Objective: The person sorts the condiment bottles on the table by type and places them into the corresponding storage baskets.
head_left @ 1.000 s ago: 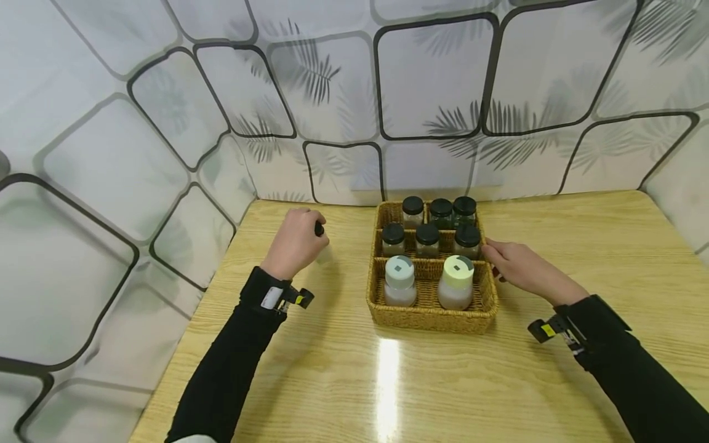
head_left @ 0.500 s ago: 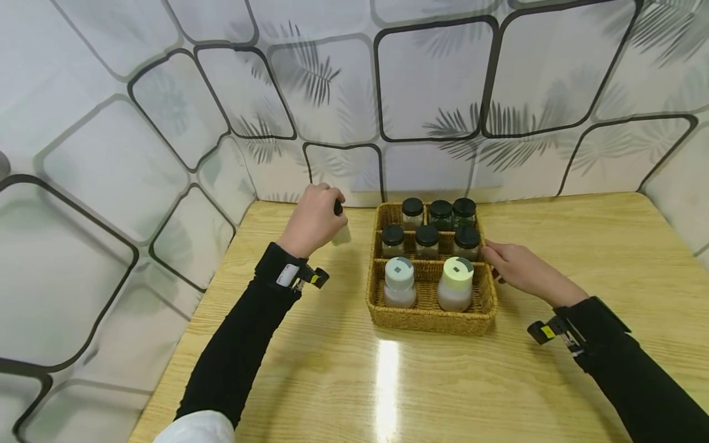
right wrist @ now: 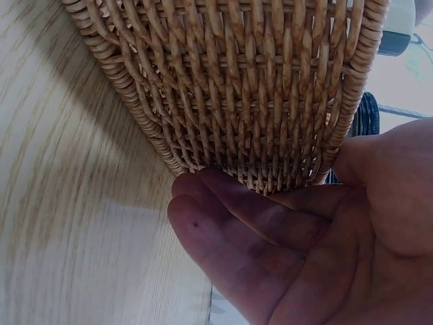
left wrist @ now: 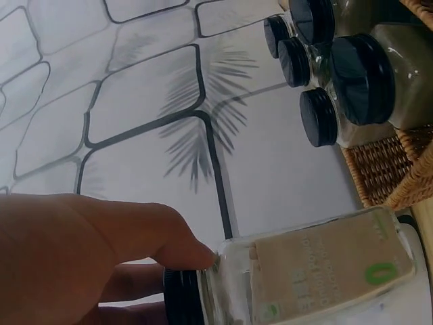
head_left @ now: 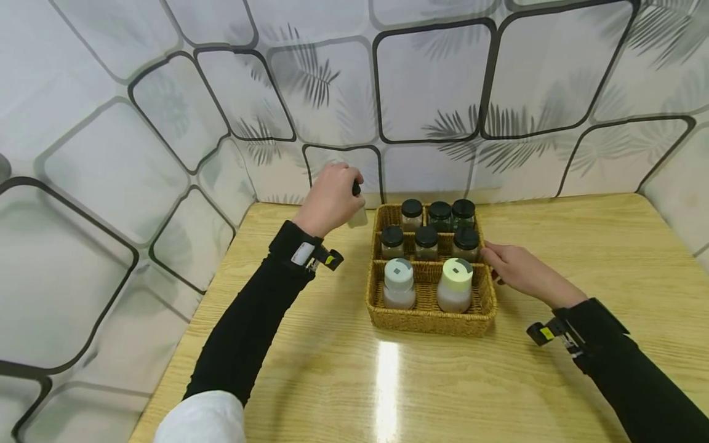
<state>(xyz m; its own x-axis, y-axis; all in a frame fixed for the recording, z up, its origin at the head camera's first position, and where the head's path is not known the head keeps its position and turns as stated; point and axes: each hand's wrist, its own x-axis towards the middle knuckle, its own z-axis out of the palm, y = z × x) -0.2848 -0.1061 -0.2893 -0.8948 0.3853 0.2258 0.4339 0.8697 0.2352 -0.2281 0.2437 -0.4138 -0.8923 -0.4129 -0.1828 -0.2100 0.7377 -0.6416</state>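
Note:
My left hand [head_left: 331,198] grips a clear spice jar [left wrist: 321,271] by its black lid [left wrist: 183,296]. Raised behind and left of the basket, the jar tilts, and its label shows green print in the left wrist view. My right hand [head_left: 519,272] holds the right side of a wicker basket [head_left: 432,321], with the thumb at the rim and the other fingers against the outer wall [right wrist: 237,81]. Several black-lidded jars [head_left: 426,239] stand in the back and middle compartments. The front one holds a pale-green-lidded bottle [head_left: 399,283] and a yellow-lidded bottle [head_left: 456,284].
The basket rests on a light wooden table [head_left: 332,369], close to the back edge. A patterned curtain [head_left: 432,80] hangs behind the table and along its left side. Wrist cameras [head_left: 332,258] sit on both forearms.
My left hand has lifted the jar and carried it right and toward the back, up close to the basket's rear left corner. My right hand stays at the basket's side.

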